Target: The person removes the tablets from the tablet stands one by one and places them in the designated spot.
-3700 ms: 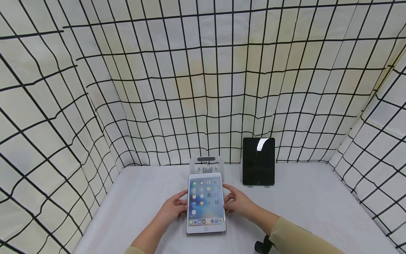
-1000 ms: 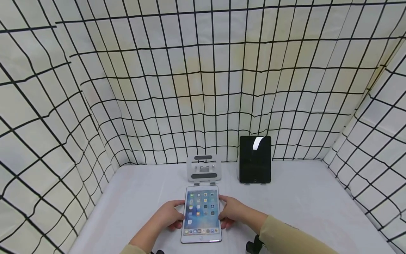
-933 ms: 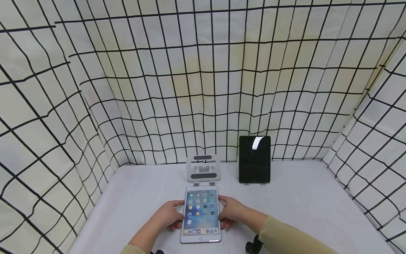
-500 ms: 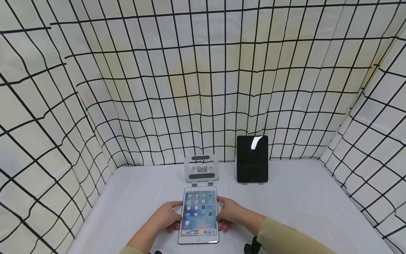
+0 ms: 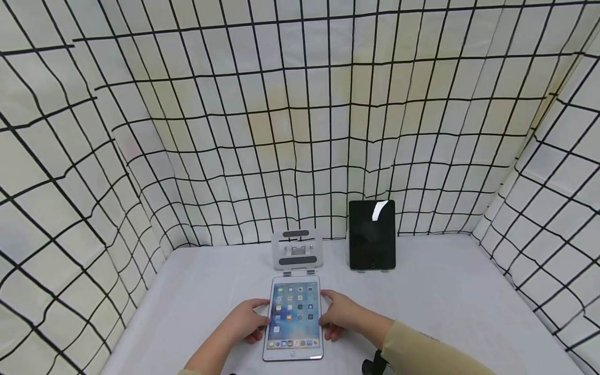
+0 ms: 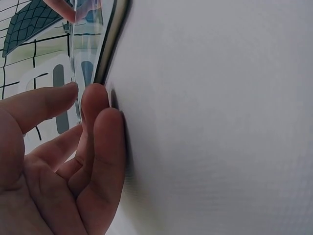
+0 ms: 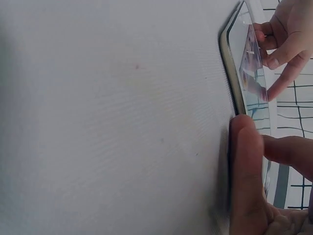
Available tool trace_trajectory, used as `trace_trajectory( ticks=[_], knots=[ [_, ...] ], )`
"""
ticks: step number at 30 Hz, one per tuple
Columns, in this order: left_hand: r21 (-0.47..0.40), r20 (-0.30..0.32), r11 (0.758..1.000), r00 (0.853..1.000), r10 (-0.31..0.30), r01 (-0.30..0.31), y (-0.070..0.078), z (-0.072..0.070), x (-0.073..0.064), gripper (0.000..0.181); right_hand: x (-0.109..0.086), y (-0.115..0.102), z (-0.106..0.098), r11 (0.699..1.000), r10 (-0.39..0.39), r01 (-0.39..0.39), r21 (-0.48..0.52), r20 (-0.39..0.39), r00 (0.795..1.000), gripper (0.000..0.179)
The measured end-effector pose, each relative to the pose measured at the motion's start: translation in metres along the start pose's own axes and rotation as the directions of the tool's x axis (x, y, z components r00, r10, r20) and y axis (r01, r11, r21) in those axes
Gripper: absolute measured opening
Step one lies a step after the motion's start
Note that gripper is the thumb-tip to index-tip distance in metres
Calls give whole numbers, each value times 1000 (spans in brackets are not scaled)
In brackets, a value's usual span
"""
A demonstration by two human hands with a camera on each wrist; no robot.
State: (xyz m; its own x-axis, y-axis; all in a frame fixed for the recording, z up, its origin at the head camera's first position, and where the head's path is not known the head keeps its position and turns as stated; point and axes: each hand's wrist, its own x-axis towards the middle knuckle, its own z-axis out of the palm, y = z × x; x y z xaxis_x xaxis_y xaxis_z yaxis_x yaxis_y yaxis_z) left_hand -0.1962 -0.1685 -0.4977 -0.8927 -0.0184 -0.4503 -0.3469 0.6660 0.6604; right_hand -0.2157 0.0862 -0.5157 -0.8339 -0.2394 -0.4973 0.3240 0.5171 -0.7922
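A white tablet [image 5: 293, 319] with its home screen lit lies face up, low over the white tabletop. My left hand [image 5: 245, 322] holds its left edge. In the left wrist view the thumb [image 6: 56, 98] is over the screen side, with fingertips [image 6: 95, 95] at the tablet's edge. My right hand [image 5: 343, 315] grips the opposite edge; in the right wrist view its thumb [image 7: 291, 151] reaches over the glass, and a finger [image 7: 248, 166] lies along the side. Directly behind the tablet stands a pale tablet stand [image 5: 297, 249] with grey pads, its two small lower hooks close to the tablet's top edge.
A black tablet [image 5: 372, 234] with a dark screen leans upright at the back right, propped on small hooks. White walls [image 5: 300, 120] with a black grid enclose the white table [image 5: 445, 297]. A black object [image 5: 374, 363] lies by the right sleeve [image 5: 422, 346].
Both hands have brought the white tablet down and toward me, uncovering the stand behind it. Over the last second the hands and tablet stay nearly still, while the head view shifts slightly.
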Motion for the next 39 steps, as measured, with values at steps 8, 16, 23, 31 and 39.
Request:
trace_trajectory(
  ticks=[8, 16, 23, 31, 39],
  knots=[
    [6, -62, 999, 998, 32, -31, -3, -3, -1, 49, -14, -2, -8, 997, -37, 35, -64, -27, 999, 71],
    [7, -120, 995, 988, 102, -102, 6, -2, -6, 46, -14, 10, -20, 986, -117, 109, -125, -60, 991, 55],
    [24, -114, 988, 981, 154, -152, 21, 3, -8, 43, -18, 15, -31, 976, -173, 159, -147, -89, 981, 53],
    [17, -94, 975, 970, 223, -222, 35, 15, -6, 43, -29, 18, -51, 963, -226, 197, -182, -156, 962, 55],
    [-15, -66, 958, 957, 284, -285, 49, 25, -6, 41, -33, 27, -69, 961, -252, 219, -171, -200, 947, 54]
  ],
)
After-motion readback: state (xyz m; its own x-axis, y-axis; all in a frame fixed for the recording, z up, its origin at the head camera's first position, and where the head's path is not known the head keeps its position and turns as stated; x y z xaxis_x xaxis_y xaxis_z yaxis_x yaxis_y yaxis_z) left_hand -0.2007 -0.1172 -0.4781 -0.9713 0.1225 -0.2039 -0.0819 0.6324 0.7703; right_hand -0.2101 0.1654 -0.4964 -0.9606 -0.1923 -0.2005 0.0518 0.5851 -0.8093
